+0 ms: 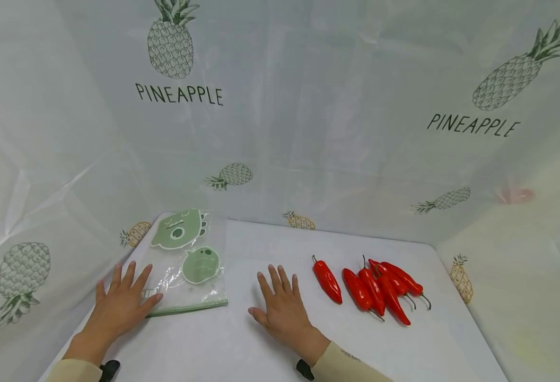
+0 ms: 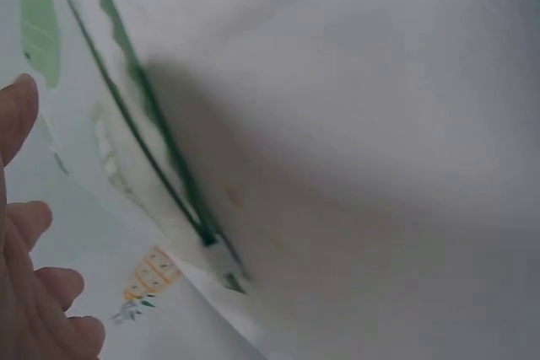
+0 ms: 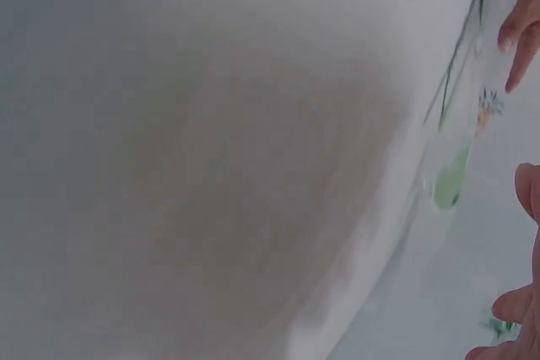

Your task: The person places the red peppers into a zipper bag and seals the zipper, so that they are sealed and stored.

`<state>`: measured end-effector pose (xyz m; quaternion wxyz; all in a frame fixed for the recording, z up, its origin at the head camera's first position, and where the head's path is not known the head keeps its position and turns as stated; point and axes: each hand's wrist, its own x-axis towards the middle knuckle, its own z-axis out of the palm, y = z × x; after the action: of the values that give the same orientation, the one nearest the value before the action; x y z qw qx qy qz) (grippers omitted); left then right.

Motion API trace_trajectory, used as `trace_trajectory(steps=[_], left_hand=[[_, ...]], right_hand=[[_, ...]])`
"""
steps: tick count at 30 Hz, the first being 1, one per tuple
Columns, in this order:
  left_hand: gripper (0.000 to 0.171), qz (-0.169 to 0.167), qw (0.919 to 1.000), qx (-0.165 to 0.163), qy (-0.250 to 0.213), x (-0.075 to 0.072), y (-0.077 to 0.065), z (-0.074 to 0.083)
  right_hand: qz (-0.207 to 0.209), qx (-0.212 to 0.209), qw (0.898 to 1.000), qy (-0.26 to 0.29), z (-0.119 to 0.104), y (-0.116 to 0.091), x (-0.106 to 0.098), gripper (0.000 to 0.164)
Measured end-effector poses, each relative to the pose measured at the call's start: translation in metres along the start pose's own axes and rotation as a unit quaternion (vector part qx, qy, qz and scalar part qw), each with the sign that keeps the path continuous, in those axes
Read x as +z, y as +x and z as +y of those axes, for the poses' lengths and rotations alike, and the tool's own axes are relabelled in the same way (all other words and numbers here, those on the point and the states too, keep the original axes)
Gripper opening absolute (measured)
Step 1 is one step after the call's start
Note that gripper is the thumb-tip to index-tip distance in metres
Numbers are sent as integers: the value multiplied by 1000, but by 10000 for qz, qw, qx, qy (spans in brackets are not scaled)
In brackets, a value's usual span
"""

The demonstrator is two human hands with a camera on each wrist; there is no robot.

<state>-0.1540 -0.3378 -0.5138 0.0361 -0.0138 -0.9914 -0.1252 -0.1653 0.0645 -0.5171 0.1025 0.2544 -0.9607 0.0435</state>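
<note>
Behind the table and along its sides, a pineapple-printed sheet (image 1: 308,122) runs out of frame. The white table (image 1: 203,350) is cut off below. At its left lies a clear bag (image 1: 189,268) with green prints, its near left corner hidden by the left hand (image 1: 122,305) — fingers spread, contact hard to tell. The right hand (image 1: 283,313), fingers also spread and holding nothing, is between bag and peppers. Farther right, clustered red peppers (image 1: 390,297) partly cover one another; a lone pepper (image 1: 327,281) lies nearer the hand. A faint red patch (image 1: 518,195) is too blurred to identify.
</note>
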Motion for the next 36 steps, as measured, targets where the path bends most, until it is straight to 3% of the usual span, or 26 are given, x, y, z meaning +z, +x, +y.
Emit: trace_trajectory(steps=[6, 10, 15, 25, 36], left_hand=[[93, -587, 9981, -166, 46, 9, -5, -16], [94, -729, 9973, -59, 74, 17, -5, -13], [93, -706, 9968, 272, 263, 26, -5, 18], [98, -1284, 9897, 593, 243, 39, -3, 96], [96, -1417, 9830, 1151, -209, 48, -13, 151]], right_hand=[[-389, -372, 9985, -45, -29, 14, 9, 79], [-680, -504, 9964, 77, -38, 17, 11, 78], [-880, -622, 9939, 240, -37, 13, 11, 76], [-1356, -718, 9877, 314, 0, -7, 10, 72], [-1782, -302, 9814, 654, 49, -22, 9, 74]])
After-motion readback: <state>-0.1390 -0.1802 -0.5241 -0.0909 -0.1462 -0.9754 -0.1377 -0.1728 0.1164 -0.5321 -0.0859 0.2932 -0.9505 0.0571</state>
